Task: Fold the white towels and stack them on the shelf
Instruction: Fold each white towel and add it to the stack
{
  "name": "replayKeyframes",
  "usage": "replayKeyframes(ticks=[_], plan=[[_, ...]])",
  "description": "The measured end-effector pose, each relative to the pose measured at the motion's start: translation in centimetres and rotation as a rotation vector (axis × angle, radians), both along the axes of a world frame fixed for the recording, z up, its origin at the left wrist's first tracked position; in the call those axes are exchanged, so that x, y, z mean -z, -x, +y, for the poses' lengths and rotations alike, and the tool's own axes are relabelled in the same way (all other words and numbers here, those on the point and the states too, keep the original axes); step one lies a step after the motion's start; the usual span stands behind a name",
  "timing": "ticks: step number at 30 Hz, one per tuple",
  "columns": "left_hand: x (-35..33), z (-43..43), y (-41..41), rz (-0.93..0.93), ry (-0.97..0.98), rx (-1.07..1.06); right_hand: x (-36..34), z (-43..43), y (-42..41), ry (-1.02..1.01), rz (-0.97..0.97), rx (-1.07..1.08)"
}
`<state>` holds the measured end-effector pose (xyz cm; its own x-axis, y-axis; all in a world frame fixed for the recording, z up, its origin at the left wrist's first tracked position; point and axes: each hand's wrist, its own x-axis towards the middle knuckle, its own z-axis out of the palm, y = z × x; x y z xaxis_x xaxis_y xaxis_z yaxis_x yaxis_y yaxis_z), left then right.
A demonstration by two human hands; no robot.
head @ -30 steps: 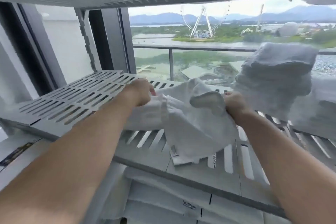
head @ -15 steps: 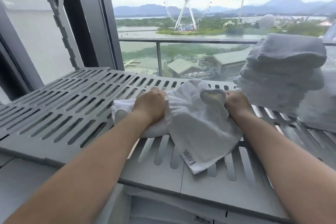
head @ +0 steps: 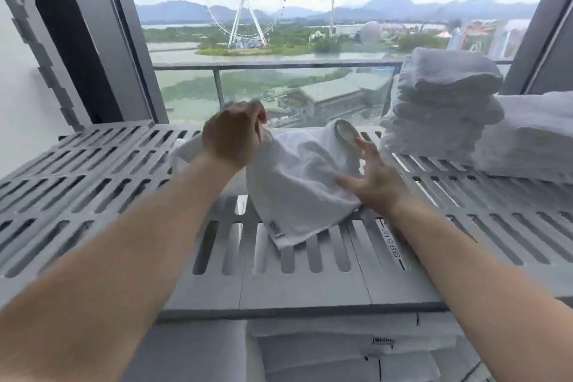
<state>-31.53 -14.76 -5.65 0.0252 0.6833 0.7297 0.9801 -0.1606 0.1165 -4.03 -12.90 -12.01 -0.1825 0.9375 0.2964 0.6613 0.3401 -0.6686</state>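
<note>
One white towel [head: 297, 183] lies rumpled, half-folded, at frame ctr on the slatted grey shelf [head: 93, 183]. Left grip [head: 231, 136] is clamped on its upper edge; right grip [head: 372, 178] is spread apart, pressing the cloth. Folded stack [head: 440, 108] at mid-right looks done; this one isn't folded or stacked yet. Soft nubby terry vs. rigid-looking slats.

A wide window [head: 322, 84] shows a balcony railing [head: 279, 64], Ferris wheel [head: 244, 14] and hazy mountains [head: 179, 11].

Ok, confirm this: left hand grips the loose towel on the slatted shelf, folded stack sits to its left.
Wrong side: the head view shows the folded stack right of the loose towel. The left hand does grip it on the slatted shelf.
</note>
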Motion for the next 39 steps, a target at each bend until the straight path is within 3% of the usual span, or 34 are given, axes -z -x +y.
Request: replayKeyframes(ticks=[4,8,10,12,15,18,24,30,35,39], plan=[[3.4,-1.9,0.1,-0.043,0.258,0.01,0.7,-0.5,1.2,-0.061,-0.129,0.119],[4.0,-3.4,0.2,-0.091,0.357,-0.024,0.4,-2.0,2.5,-0.237,-0.036,0.251],[4.2,-4.4,0.0,-0.114,0.375,-0.035,-0.3,-3.5,3.1,-0.435,-0.096,0.214],[4.3,-5.3,-0.6,-0.154,0.395,-0.061,-0.8,-5.4,4.0,-0.525,-0.186,0.036],[4.2,-6.5,-1.5,-0.18,0.393,-0.11,-0.1,-8.2,5.6,-0.34,-0.33,-0.265],[4.4,-8.1,-2.2,-0.122,0.385,-0.185,0.8,-9.2,5.4,-0.143,-0.407,-0.267],[4.7,-12.2,-3.1,0.008,0.29,-0.314,0.7,-10.5,2.1,-0.268,-0.403,-0.093],[5.3,-15.9,-3.4,0.04,0.224,-0.371,0.2,-11.8,-2.5,-0.336,-0.461,0.235],[6.0,-17.2,-4.0,0.034,0.346,-0.404,0.6,-14.7,-1.8,-0.375,-0.365,0.049],[5.9,-18.4,-3.4,0.003,0.419,-0.436,1.2,-15.6,-1.0,-0.206,-0.551,-0.053]])
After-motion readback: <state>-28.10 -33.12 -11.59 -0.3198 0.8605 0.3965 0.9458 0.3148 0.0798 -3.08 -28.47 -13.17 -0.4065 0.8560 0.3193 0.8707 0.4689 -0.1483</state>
